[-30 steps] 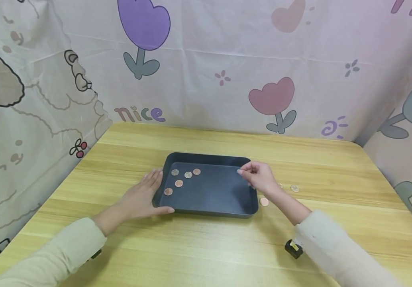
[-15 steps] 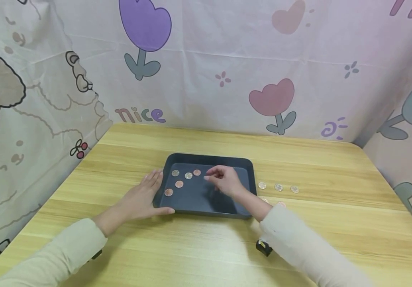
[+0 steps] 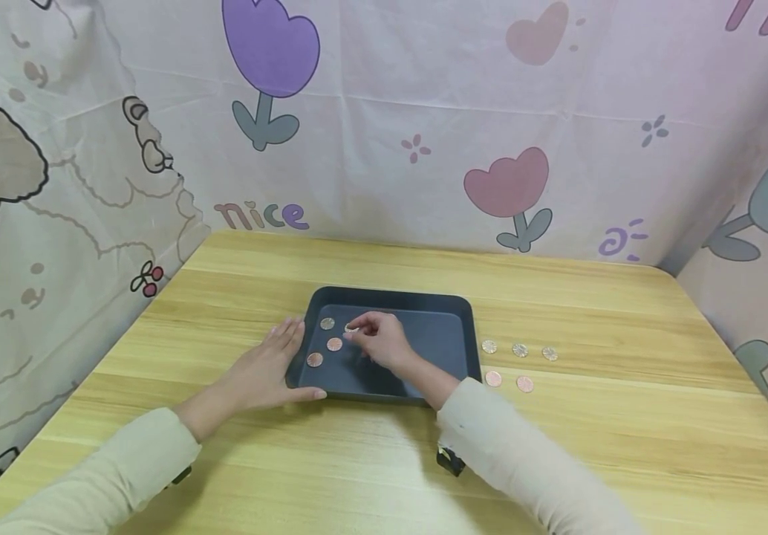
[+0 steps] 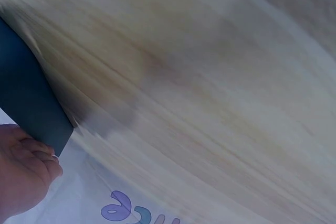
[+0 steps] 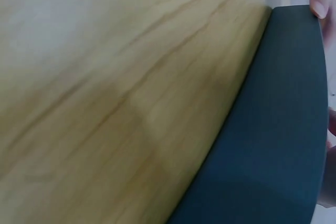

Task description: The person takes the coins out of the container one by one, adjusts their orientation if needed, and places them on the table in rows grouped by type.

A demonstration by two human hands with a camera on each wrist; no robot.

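Note:
A dark rectangular baking tray [image 3: 417, 401] lies on the wooden table. My left hand [image 3: 257, 371] rests against its left side, fingers extended along the wall and thumb along the front rim. Inside the tray, my right hand [image 3: 384, 342] has its thumb and index fingertips pinched at a pale gold coin [image 3: 348, 329], mostly covered by the fingers. Close by lie another pale coin [image 3: 327, 323] and two copper coins, one nearer the middle [image 3: 334, 344] and one nearer the front [image 3: 315, 360]. The right hand hides the spot where a further copper coin lay.
Right of the tray, three pale coins [image 3: 520, 350] form a row, with two copper coins [image 3: 524, 384] in front of them. A printed cloth [image 3: 384, 111] hangs behind the table [image 3: 330, 468]. The tray's raised wall [image 5: 268, 114] fills much of the right wrist view.
My right hand has moved left from the tray's right rim to the coins at its left, uncovering the coins on the table. The left hand has stayed at the tray's left side.

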